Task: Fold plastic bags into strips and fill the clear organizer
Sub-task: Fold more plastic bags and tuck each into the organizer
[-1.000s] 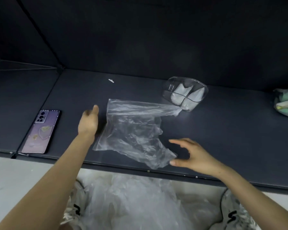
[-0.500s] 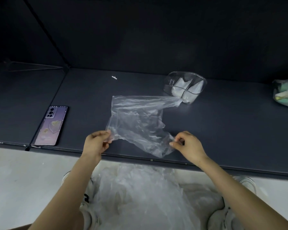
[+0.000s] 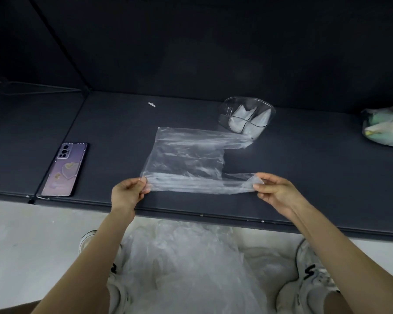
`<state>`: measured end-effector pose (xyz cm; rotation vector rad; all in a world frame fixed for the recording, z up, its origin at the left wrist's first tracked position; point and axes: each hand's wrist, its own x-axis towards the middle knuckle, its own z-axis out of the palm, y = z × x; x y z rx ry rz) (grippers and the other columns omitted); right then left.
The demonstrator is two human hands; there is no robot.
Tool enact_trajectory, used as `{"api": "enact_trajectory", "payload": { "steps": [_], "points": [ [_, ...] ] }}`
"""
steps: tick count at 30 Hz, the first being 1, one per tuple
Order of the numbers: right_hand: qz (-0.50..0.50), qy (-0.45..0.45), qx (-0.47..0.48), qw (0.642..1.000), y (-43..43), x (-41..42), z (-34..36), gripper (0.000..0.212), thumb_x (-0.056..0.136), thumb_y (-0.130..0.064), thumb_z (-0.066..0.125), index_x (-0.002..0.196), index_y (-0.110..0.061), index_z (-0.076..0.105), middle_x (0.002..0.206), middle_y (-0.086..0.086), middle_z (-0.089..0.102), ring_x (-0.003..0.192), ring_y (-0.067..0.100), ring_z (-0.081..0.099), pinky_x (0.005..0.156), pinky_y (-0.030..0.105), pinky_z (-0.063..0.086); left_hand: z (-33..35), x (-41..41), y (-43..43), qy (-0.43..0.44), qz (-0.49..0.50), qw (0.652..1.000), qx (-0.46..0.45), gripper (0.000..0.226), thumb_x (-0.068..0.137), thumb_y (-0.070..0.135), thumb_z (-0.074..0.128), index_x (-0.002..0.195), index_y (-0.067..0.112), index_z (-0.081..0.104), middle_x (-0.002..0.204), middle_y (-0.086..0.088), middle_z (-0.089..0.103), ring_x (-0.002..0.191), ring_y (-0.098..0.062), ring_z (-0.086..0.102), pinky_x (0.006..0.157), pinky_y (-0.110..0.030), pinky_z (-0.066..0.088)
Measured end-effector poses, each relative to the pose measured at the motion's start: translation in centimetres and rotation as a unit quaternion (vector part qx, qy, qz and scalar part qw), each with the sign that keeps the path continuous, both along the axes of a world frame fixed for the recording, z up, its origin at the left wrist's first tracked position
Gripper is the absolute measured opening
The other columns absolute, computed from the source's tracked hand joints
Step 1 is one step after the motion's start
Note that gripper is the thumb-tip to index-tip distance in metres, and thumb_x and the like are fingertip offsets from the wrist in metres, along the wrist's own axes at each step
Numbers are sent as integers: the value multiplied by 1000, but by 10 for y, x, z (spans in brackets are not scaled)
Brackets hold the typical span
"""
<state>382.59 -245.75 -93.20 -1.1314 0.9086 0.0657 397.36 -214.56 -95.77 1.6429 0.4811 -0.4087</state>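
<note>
A clear plastic bag (image 3: 186, 157) lies spread on the dark table (image 3: 304, 177), its two handles pointing right. My left hand (image 3: 127, 193) pinches the bag's near left corner. My right hand (image 3: 275, 189) pinches the end of the near handle, so the near edge is stretched taut between them. The far handle reaches to the foot of the clear organizer (image 3: 246, 117), a round divided container at the back that holds folded white bag strips.
A purple phone (image 3: 65, 169) lies face down at the left of the table. A bagged green and white bundle (image 3: 386, 128) sits at the far right. A heap of loose plastic bags (image 3: 186, 268) lies on the floor between two white shoes.
Both hands took hold of the bag's near edge, then moved apart and pulled it straight. The crumpled bag now lies flatter and wider.
</note>
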Motion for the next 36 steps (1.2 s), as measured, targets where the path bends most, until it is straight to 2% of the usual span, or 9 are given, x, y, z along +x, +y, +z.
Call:
{"api": "enact_trajectory", "payload": {
  "steps": [4, 12, 15, 20, 22, 25, 29, 34, 36],
  "points": [
    [13, 45, 26, 999, 2, -8, -1, 21, 72, -5, 73, 92, -8, 69, 68, 0, 66, 65, 12, 56, 61, 24, 51, -3, -6, -2, -7, 5, 999, 34, 13, 93, 15, 65, 81, 11, 61, 71, -3, 62, 48, 0, 60, 48, -10, 44],
    [-24, 91, -201, 975, 18, -12, -22, 18, 85, -14, 73, 72, -2, 67, 59, 5, 57, 40, 5, 47, 37, 18, 38, -11, -21, -10, -81, -20, 983, 163, 15, 94, 18, 63, 85, 5, 64, 67, 1, 63, 67, -19, 60, 79, -33, 50],
    [-8, 100, -264, 959, 18, -18, -30, 17, 88, -10, 69, 77, 3, 66, 56, 8, 57, 34, 2, 46, 37, 17, 41, -8, -27, -11, -72, -81, 971, 213, 23, 93, 29, 63, 90, 6, 65, 74, -5, 68, 75, -20, 63, 72, -29, 43],
    [36, 95, -290, 952, 5, -27, -29, 8, 90, -9, 65, 84, -3, 66, 63, 7, 59, 39, 3, 49, 38, 18, 41, 5, -23, 4, 32, -51, 996, 60, 13, 91, 30, 63, 83, 21, 58, 87, 0, 63, 81, -20, 59, 67, -29, 42],
    [53, 94, -292, 950, 2, -30, -29, 8, 91, -11, 64, 87, -4, 65, 63, 6, 59, 39, 2, 48, 38, 18, 40, 5, -22, 6, -26, -50, 986, 155, 13, 86, 29, 63, 89, 16, 62, 97, -9, 64, 95, -32, 60, 83, -39, 45],
    [78, 86, -294, 949, 1, -30, -26, 9, 92, -16, 63, 87, -8, 65, 63, 3, 59, 41, 3, 49, 41, 18, 41, -3, -25, -1, -281, -165, 851, 411, 31, 88, 19, 51, 105, -1, 66, 108, -26, 62, 100, -46, 56, 93, -47, 39],
    [79, 60, -257, 961, 3, -31, -27, 10, 92, -18, 63, 89, -9, 64, 66, 5, 60, 52, 13, 50, 45, 24, 42, -25, -23, -23, -407, -409, 704, 415, 50, 98, 27, 31, 127, -4, 58, 135, -22, 55, 129, -39, 48, 114, -39, 25],
    [-1, 73, -233, 970, -6, -30, -25, 16, 94, -14, 60, 80, -9, 64, 66, 12, 57, 51, 16, 47, 42, 21, 41, -51, -28, -22, -353, -494, 656, 448, 63, 105, 42, 10, 144, -2, 32, 152, -18, 33, 141, -33, 30, 120, -28, -5],
    [-40, 98, -341, 934, -7, -26, -24, 18, 95, -16, 58, 82, -6, 62, 76, 17, 63, 55, 20, 54, 54, 29, 48, -51, -32, -23, -351, -487, 669, 437, 61, 104, 42, 12, 146, 0, 28, 154, -16, 28, 144, -31, 24, 120, -29, -5]
  ]
}}
